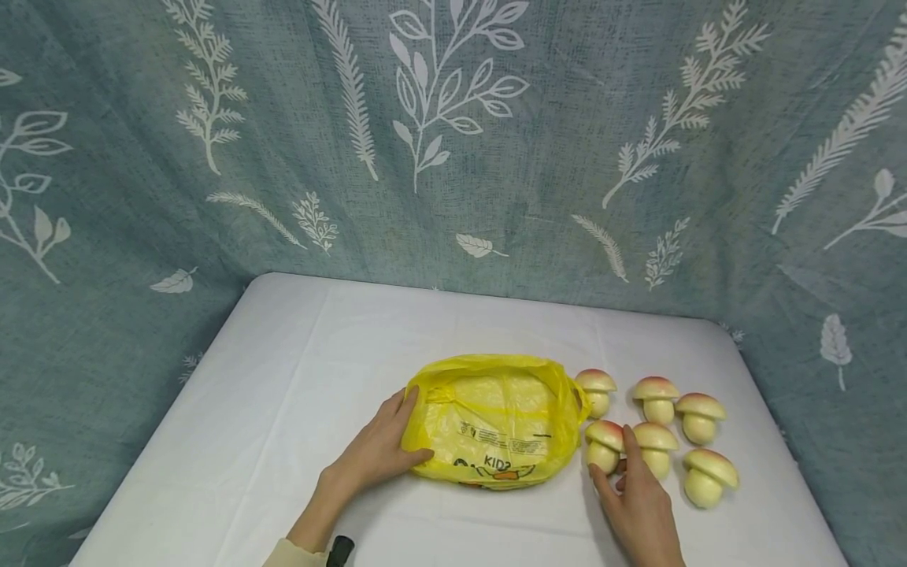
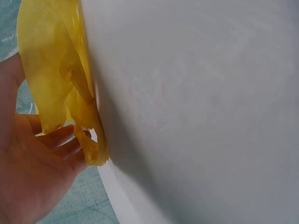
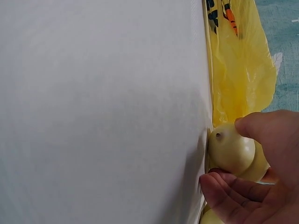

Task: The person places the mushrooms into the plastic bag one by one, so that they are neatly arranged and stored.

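Observation:
A yellow plastic bag (image 1: 496, 417) with dark printing stands on the white table, its mouth spread open upward. My left hand (image 1: 386, 437) holds the bag's left end, thumb toward the front and fingers toward the back. Loose yellow plastic partly covers those fingers in the left wrist view. Beside the bag's right end, my right hand (image 1: 638, 500) grips a toy mushroom (image 1: 601, 449) with a pale stem and reddish cap. Seen from the right wrist, the thumb is against one side of the mushroom's pale stem (image 3: 231, 147), and the fingers curl at the other.
Several more toy mushrooms (image 1: 701, 476) stand upright right of the bag, and one mushroom (image 1: 597, 390) sits against its right handle. White cloth covers the table (image 1: 312, 378). A green curtain (image 1: 439, 236) with white leaf patterns hangs behind and at both sides.

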`<state>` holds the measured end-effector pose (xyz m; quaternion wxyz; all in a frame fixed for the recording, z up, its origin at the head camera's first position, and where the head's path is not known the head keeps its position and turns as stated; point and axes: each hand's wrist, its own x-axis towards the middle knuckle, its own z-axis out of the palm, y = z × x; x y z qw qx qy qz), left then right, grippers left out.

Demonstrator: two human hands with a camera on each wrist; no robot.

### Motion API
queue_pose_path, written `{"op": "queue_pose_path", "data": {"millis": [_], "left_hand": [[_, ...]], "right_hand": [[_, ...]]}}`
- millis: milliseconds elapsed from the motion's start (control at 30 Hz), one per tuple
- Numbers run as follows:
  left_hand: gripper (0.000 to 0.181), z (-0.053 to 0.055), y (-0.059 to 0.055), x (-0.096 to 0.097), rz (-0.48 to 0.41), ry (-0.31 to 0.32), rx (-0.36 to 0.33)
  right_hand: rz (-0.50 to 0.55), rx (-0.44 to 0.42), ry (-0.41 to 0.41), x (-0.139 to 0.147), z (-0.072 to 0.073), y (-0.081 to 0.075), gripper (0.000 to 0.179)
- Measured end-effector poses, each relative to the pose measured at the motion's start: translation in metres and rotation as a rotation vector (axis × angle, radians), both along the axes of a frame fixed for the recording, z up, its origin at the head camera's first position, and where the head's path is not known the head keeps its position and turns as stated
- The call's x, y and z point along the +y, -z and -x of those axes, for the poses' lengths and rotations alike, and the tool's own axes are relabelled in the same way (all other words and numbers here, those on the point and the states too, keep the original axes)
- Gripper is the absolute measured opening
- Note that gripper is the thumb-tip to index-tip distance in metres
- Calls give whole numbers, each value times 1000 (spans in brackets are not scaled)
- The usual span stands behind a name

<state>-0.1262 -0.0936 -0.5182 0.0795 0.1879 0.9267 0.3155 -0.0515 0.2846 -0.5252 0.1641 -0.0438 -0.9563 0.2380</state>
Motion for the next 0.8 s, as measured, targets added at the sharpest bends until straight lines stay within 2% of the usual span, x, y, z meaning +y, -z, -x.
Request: {"op": "queue_pose_path", "data": {"millis": [333, 800], "left_hand": [[84, 0, -3, -5, 20, 7, -54], [92, 3, -6, -6, -18, 44, -62]], "right_hand": [[2, 4, -7, 1, 0, 2, 74], [25, -69, 3, 2, 1, 1, 76]]}}
